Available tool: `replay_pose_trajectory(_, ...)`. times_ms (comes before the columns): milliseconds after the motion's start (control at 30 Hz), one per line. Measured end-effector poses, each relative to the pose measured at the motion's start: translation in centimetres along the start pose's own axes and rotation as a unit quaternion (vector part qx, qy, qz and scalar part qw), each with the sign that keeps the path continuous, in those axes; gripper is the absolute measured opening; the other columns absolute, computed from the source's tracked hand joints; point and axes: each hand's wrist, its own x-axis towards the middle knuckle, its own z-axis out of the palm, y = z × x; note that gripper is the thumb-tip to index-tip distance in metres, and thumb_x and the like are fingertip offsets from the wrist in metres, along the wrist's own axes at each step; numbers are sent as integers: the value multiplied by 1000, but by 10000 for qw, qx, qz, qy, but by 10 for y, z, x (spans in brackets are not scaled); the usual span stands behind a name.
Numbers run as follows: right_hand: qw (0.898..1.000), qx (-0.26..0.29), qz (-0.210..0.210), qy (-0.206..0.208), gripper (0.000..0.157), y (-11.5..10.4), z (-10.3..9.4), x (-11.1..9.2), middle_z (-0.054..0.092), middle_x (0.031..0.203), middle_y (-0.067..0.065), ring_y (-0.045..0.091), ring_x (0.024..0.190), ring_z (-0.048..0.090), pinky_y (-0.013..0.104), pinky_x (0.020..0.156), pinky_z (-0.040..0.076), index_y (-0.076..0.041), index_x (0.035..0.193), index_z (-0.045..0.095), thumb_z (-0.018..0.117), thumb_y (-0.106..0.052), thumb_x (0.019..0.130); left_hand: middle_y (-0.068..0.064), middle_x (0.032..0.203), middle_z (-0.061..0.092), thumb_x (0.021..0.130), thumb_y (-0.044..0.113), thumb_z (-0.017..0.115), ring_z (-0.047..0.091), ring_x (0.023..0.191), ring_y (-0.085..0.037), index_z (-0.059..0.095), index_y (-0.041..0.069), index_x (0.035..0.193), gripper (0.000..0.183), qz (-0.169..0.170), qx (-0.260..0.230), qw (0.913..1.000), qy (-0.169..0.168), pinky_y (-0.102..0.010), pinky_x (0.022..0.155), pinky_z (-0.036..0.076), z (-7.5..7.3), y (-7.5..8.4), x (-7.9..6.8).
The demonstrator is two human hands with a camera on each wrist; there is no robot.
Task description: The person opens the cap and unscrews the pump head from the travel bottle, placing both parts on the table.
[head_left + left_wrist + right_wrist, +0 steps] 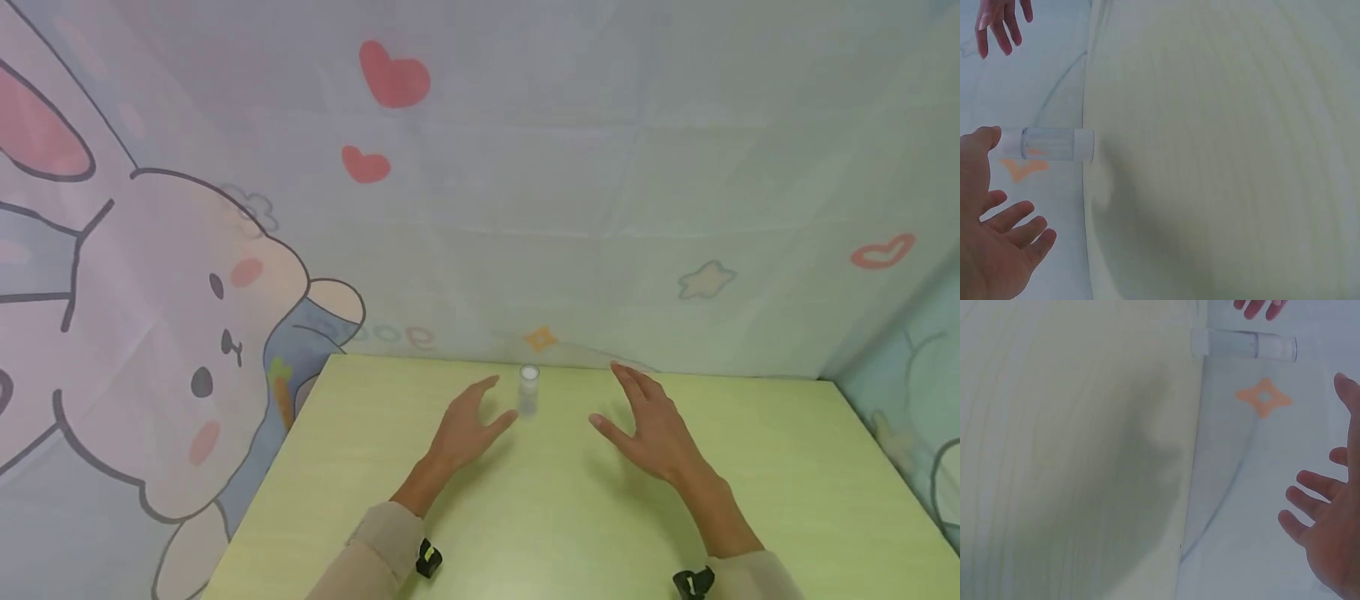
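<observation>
A small clear cylindrical bottle with a white top stands upright near the table's back edge. My left hand is just to its left, fingers spread and thumb pointing toward it, with a narrow gap between them. In the left wrist view, the thumb overlaps the white end of the bottle. Farther off on the right, my right hand hovers over the table with fingers extended and holds nothing. The right wrist view shows that hand apart from the bottle.
The pale yellow-green table ends at a cloth backdrop printed with hearts and a large rabbit. Another cloth side panel rises at the right. Small black devices are worn near both cuffs.
</observation>
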Motion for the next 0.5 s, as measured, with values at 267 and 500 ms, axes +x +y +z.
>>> replay_pose_trajectory(267, 9996, 275, 10, -73, 82, -15, 10, 11, 42, 161, 22, 47, 146, 41, 72, 109, 41, -12, 167, 31, 65, -51, 103, -14, 152, 57, 103, 44, 70, 54, 141, -34, 49, 4, 155, 69, -1, -384, 9992, -58, -54, 115, 46, 12, 8, 10)
replay_pose_trajectory(500, 9987, 468, -151, 109, 75, -26, 16, 21, 49, 156, 19, 42, 142, 48, 65, 111, 43, -7, 161, 42, 66, -48, 103, -18, 145, 60, 104, 34, 71, 60, 132, -39, 52, -2, 150, 61, -11, -800, 9967, 110, -53, 108, 52, 28, 4, 12)
